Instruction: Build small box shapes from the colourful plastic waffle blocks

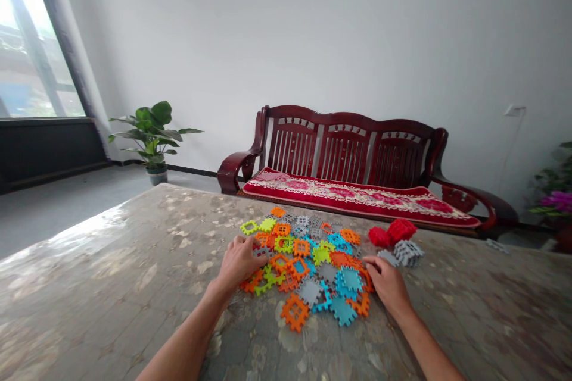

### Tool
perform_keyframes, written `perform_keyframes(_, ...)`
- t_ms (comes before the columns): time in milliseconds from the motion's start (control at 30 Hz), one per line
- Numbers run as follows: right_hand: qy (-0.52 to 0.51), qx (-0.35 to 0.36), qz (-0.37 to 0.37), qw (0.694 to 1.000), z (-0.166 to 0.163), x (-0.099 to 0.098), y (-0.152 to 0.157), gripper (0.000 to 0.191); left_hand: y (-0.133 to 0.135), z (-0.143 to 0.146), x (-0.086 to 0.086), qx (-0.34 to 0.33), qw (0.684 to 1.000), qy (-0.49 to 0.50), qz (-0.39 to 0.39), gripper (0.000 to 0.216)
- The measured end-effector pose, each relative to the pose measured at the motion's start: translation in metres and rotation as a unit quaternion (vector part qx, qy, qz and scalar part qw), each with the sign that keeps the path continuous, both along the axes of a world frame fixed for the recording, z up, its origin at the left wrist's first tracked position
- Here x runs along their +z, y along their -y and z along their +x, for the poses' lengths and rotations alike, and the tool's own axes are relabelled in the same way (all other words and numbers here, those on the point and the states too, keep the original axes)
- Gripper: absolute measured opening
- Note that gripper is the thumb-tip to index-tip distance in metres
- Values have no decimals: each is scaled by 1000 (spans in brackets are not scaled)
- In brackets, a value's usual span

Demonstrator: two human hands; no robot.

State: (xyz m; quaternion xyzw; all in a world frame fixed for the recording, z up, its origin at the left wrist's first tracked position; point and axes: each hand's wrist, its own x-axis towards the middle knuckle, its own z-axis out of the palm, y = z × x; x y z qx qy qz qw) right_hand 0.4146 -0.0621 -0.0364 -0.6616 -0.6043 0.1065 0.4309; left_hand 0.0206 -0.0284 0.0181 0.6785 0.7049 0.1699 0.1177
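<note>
Many-coloured interlocking plastic tiles with toothed edges lie in a loose pile, among them an orange window tile (295, 312), a blue tile (349, 279) and a lime green tile (321, 253). At the pile's left edge is my left hand (239, 261), its thumb and fingers closed around the edge of a grey window tile (263, 252). My right hand (388, 283) rests at the right edge with curled fingers, beside orange tiles (369, 281). Whatever its fingertips may grip is hidden.
Red tiles (401, 230) and a stack of grey tiles (408, 253) sit right of the pile. One grey piece (497, 245) lies farther right on the patterned table (134, 274). Beyond the table stand a wooden bench (344, 146) and a potted plant (154, 131).
</note>
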Motion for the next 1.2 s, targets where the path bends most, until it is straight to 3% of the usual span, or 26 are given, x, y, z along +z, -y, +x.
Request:
perform_keyframes(200,-1,-2,1,1000,-2,2,2,30,2,1,3,-9,1000,-26,-13,53)
perform_keyframes(533,-3,3,2,1000,1,-2,-1,28,1,2,4,0,999,-31,-9,45)
perform_keyframes(700,1,-2,9,1000,0,0,0,29,-4,-1,1,13,999,45,-4,22)
perform_keyframes(800,-2,-4,6,1000,-1,2,1,29,-12,-6,-2,30,990,129,41,19)
perform_keyframes(933,-4,2,6,1000,-2,4,1,29,-18,0,-2,18,943,328,61,26)
perform_keyframes(1033,-5,-1,14,1000,-5,6,3,28,-13,16,3,5,878,479,3,27)
perform_keyframes(1200,6,-18,72,997,-10,10,10,28,6,50,15,-4,790,607,-85,29)
